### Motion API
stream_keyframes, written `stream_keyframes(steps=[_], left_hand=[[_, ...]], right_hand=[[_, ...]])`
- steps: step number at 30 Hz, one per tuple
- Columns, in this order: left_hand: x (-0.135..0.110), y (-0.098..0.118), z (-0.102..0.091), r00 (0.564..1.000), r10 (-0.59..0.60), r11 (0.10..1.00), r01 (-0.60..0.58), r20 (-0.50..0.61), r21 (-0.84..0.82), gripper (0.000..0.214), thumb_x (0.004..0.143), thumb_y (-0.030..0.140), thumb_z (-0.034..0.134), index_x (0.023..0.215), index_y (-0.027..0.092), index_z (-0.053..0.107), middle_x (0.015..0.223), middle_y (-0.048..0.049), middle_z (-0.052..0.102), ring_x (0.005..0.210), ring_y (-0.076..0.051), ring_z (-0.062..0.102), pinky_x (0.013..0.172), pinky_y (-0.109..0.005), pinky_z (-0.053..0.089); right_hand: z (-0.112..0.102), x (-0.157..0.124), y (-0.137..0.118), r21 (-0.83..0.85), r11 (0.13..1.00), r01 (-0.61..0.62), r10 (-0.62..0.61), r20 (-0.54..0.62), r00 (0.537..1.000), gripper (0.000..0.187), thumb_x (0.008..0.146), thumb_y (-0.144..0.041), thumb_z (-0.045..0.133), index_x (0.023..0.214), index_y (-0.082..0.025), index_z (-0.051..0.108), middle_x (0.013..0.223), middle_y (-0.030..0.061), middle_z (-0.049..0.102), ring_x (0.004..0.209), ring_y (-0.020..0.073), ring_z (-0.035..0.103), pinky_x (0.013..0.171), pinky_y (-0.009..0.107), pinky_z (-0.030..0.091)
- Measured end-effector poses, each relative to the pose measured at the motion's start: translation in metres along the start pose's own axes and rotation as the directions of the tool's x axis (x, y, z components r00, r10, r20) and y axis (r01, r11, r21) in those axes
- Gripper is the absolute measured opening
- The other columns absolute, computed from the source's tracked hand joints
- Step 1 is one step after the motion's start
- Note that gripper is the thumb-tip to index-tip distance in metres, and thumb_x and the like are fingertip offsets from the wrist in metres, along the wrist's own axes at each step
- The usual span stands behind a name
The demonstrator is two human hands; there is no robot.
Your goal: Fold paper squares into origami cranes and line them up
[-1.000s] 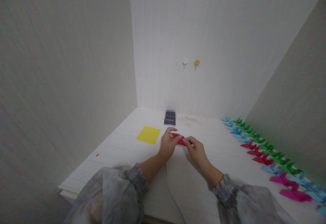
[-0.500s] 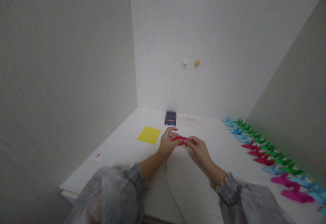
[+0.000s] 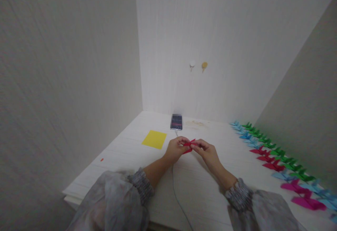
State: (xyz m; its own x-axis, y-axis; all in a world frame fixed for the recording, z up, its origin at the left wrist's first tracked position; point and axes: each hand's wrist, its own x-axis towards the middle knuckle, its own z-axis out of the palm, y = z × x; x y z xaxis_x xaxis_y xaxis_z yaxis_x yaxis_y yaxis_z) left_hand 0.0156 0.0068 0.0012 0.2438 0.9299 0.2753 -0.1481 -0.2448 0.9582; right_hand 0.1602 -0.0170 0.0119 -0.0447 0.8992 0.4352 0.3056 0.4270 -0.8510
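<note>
Between my two hands is a small piece of folded red paper [image 3: 187, 149], partly covered by the fingers. My left hand [image 3: 174, 150] pinches its left side, thumb toward me and fingers behind. From the right, my right hand [image 3: 206, 150] grips the other side between thumb and fingertips. Both hands are just above the white table [image 3: 210, 196]. A flat yellow square of paper [image 3: 154, 139] lies to the left of my left hand. The exact folds of the red paper are too small to make out.
A phone [image 3: 176, 122] stands by the back wall, with a pale cable [image 3: 175, 192] running toward me. Rows of folded paper cranes, green [image 3: 276, 151], red [image 3: 273, 165], blue and magenta [image 3: 308, 201], line the right side. An orange scrap [image 3: 101, 160] lies at left. Two hooks [image 3: 204, 65] hang on the wall.
My left fingers have come down and closed in around the red paper. The paper has turned in my hands, with a pointed part now sticking up.
</note>
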Motion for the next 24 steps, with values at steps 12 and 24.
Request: stream_keyframes(steps=[12, 24], left_hand=[[0.0007, -0.0019, 0.0, 0.998, -0.05, 0.988, 0.054, -0.03, 0.145, 0.02, 0.056, 0.019, 0.066, 0.074, 0.013, 0.062, 0.065, -0.0023, 0.061, 0.058, -0.01, 0.054, 0.057, -0.022, 0.043], [0.0005, -0.0027, 0.0002, 0.981, -0.182, 0.972, 0.189, 0.063, -0.139, 0.033, 0.048, 0.027, 0.073, 0.075, 0.01, 0.061, 0.066, -0.0038, 0.063, 0.057, -0.011, 0.056, 0.058, -0.024, 0.042]], right_hand=[[-0.0017, -0.0016, -0.0005, -0.055, 0.998, 0.014, -0.016, -0.028, 0.999, 0.019, 0.07, -0.035, 0.057, 0.07, -0.018, 0.065, 0.063, 0.0008, 0.056, 0.062, 0.0142, 0.05, 0.059, 0.026, 0.038], [-0.0099, -0.0006, 0.0002, 0.044, 0.996, 0.08, -0.08, -0.005, 0.997, 0.016, 0.075, -0.032, 0.054, 0.077, -0.019, 0.063, 0.076, 0.0037, 0.059, 0.074, 0.0163, 0.052, 0.068, 0.028, 0.04]])
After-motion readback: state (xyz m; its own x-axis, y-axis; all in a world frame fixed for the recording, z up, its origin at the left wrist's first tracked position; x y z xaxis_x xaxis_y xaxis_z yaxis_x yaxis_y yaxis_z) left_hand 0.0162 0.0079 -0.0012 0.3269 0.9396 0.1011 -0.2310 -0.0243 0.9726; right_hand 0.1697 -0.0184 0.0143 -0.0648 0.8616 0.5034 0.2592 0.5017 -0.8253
